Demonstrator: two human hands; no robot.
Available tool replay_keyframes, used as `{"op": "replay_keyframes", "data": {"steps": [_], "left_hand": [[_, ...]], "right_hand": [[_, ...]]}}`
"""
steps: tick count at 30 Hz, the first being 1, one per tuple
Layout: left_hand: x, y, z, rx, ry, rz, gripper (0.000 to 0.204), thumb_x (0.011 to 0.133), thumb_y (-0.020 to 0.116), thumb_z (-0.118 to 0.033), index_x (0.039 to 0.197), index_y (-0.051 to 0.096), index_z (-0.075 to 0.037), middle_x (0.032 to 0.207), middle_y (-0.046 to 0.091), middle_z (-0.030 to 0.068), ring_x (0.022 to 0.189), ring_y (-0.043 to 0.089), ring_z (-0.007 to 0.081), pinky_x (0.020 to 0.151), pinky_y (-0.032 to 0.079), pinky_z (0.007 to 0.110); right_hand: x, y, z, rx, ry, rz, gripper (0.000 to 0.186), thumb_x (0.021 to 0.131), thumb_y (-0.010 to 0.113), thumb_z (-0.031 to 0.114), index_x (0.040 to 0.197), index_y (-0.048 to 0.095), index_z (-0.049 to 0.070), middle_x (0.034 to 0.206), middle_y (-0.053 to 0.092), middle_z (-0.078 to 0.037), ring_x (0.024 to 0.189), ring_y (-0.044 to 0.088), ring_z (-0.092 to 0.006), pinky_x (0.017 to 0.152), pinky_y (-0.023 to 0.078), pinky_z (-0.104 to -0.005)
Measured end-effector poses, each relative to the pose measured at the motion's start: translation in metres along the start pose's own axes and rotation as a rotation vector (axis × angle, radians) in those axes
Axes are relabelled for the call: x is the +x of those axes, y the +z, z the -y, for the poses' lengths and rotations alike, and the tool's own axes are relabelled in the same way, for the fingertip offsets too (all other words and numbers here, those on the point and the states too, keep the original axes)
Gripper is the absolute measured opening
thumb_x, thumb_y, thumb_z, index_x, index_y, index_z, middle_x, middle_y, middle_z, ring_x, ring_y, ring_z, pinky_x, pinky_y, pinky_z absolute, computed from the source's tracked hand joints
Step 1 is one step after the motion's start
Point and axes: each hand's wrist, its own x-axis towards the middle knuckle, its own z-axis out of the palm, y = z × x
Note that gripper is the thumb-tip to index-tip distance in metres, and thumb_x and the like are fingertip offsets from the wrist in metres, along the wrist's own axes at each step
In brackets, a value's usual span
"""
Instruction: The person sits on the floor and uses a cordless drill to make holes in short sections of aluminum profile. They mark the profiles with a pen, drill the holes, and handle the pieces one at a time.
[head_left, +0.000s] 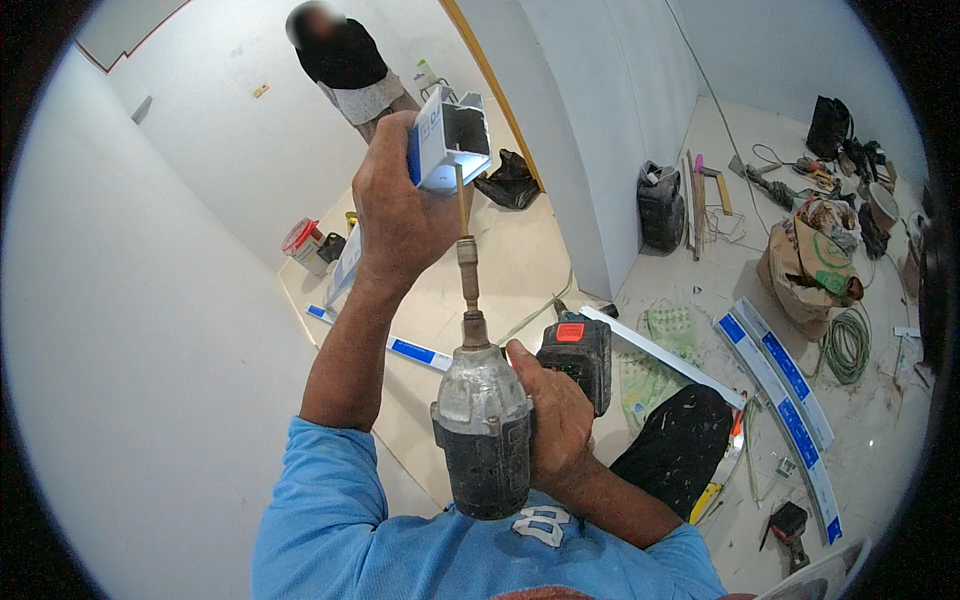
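Note:
My left hand (398, 215) is raised ahead of me, fingers wrapped round a white hollow profile (432, 152) with blue markings. Its open end faces me, showing a dark inside. In my right hand (555, 415) is a worn cordless drill (483, 430), gripped by the handle, its battery (580, 358) turned to the right. A long thin drill bit (462, 205) points away from me and reaches the lower edge of the profile's end. Whether the tip has entered the material, I cannot tell.
A person (345, 60) stands by the far wall. Blue-and-white strips (775, 400) lie on the floor at right, near a brown sack (810, 270), coiled green cable (846, 345) and another power tool (790, 530). A wall corner (585, 200) juts out ahead; a bucket (303, 245) stands left.

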Motion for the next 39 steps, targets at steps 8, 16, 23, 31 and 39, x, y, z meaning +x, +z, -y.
{"op": "replay_keyframes", "data": {"steps": [8, 16, 23, 31, 39], "left_hand": [[-0.003, -0.005, 0.000, -0.001, -0.009, 0.014, 0.043, 0.083, 0.080, -0.007, 0.119, 0.057, -0.001, 0.091, 0.065, 0.0155, 0.079, 0.070, 0.0281, 0.072, 0.057, 0.043], [-0.006, -0.004, -0.002, -0.014, -0.012, 0.002, 0.046, 0.081, 0.082, -0.007, 0.120, 0.057, -0.003, 0.093, 0.066, 0.0159, 0.081, 0.071, 0.0305, 0.075, 0.057, 0.044], [-0.007, -0.003, -0.004, 0.005, -0.029, 0.016, 0.046, 0.081, 0.082, -0.008, 0.120, 0.057, -0.003, 0.093, 0.066, 0.0148, 0.082, 0.071, 0.0299, 0.075, 0.057, 0.044], [-0.008, -0.004, -0.006, 0.013, -0.048, 0.015, 0.045, 0.082, 0.083, -0.009, 0.118, 0.058, -0.002, 0.092, 0.065, 0.0138, 0.080, 0.069, 0.0278, 0.074, 0.057, 0.043], [-0.009, -0.007, -0.004, -0.028, 0.003, 0.024, 0.041, 0.084, 0.078, -0.004, 0.120, 0.057, -0.001, 0.094, 0.066, 0.0141, 0.082, 0.071, 0.0268, 0.076, 0.057, 0.042]], "right_hand": [[0.002, 0.000, 0.004, -0.014, -0.002, 0.007, 0.075, 0.077, 0.075, -0.002, 0.148, 0.054, -0.017, 0.111, 0.076, -0.025, 0.090, 0.077, -0.0311, 0.074, 0.060, -0.0424], [0.001, 0.004, 0.001, -0.009, -0.025, -0.023, 0.076, 0.077, 0.076, -0.001, 0.147, 0.054, -0.018, 0.116, 0.076, -0.027, 0.091, 0.078, -0.0319, 0.073, 0.061, -0.0419], [0.001, 0.005, 0.002, 0.014, -0.005, -0.035, 0.073, 0.080, 0.078, 0.002, 0.147, 0.055, -0.017, 0.117, 0.076, -0.026, 0.092, 0.078, -0.0315, 0.074, 0.060, -0.0419], [0.004, 0.004, 0.002, -0.007, -0.012, -0.023, 0.075, 0.080, 0.077, 0.002, 0.148, 0.053, -0.017, 0.114, 0.076, -0.024, 0.093, 0.077, -0.0311, 0.074, 0.060, -0.0430], [0.002, 0.003, 0.004, 0.011, 0.023, 0.015, 0.076, 0.079, 0.078, 0.004, 0.147, 0.052, -0.018, 0.108, 0.075, -0.024, 0.088, 0.076, -0.0317, 0.072, 0.059, -0.0426]]}}
